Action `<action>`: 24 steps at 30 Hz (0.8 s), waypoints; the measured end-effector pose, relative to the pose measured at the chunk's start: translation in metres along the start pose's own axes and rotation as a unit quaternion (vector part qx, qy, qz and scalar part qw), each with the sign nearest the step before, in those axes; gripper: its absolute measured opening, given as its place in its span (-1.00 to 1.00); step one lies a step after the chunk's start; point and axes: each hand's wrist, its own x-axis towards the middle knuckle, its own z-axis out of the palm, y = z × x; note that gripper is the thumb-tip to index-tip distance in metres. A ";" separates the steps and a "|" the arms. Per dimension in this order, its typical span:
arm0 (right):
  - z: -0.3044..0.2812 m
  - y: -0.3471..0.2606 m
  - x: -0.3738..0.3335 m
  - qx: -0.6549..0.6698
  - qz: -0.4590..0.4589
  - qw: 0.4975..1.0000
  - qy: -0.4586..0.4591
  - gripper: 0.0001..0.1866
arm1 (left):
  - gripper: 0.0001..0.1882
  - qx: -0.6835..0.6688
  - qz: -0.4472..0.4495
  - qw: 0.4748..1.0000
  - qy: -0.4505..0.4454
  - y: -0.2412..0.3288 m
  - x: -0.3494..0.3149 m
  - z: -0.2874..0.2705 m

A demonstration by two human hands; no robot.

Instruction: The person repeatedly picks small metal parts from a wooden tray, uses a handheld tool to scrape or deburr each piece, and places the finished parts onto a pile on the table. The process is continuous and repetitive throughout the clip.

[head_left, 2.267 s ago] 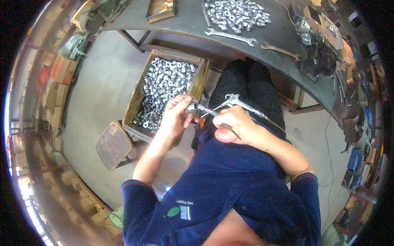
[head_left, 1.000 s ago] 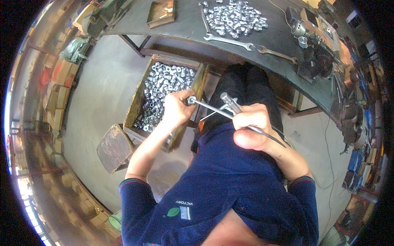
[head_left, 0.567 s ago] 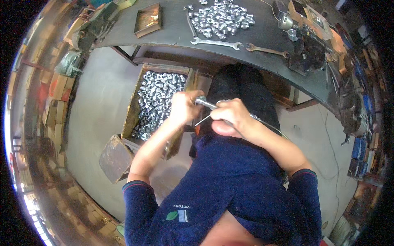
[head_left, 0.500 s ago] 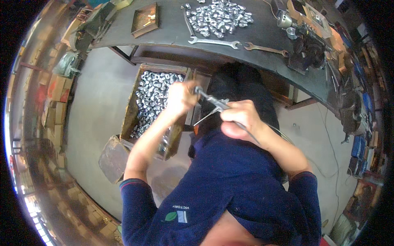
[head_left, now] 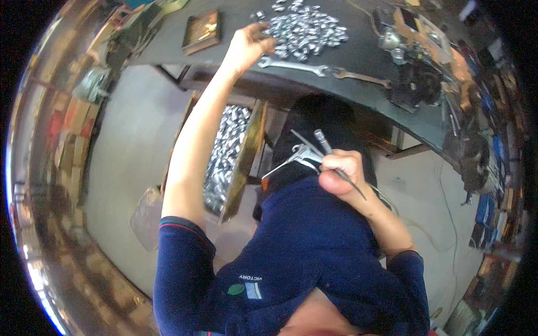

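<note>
My left hand [head_left: 251, 46] reaches over the workbench, its fingers apart at the left edge of a heap of shiny metal fittings [head_left: 305, 33]. Nothing shows clearly in its grasp. Low in front of my body, my right hand [head_left: 343, 168] is closed around a silver air blow gun [head_left: 304, 154] with a thin nozzle angled down to the left. The same fist also holds a metal rod with a cylindrical end [head_left: 320, 136] and a thin dark bar [head_left: 355, 188]. Whether rod and bar are joined is hidden by the fingers.
Below the bench edge stands a wooden crate [head_left: 241, 168] full of similar fittings, partly behind my left forearm. A silver wrench [head_left: 291, 66] and a brownish wrench [head_left: 361, 77] lie along the bench front. A shallow tray [head_left: 202, 32] sits left; machinery [head_left: 414, 84] right.
My left hand has left the rod's end and moved up and away to the heap on the bench. My right hand has shifted slightly right and down, and the rod now points upward.
</note>
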 end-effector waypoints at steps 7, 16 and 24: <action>0.010 -0.015 0.004 0.024 0.017 0.998 -0.054 -0.81 | -0.52 0.368 -0.137 0.888 -0.241 -0.038 -0.191 -0.081; 0.024 -0.026 0.016 0.014 0.035 0.992 -0.118 -0.82 | -0.59 0.371 -0.226 0.892 -0.123 -0.078 -0.313 -0.074; 0.028 -0.028 0.015 -0.010 0.069 0.987 -0.142 -0.76 | -0.64 0.310 -0.298 0.901 -0.063 -0.091 -0.315 -0.077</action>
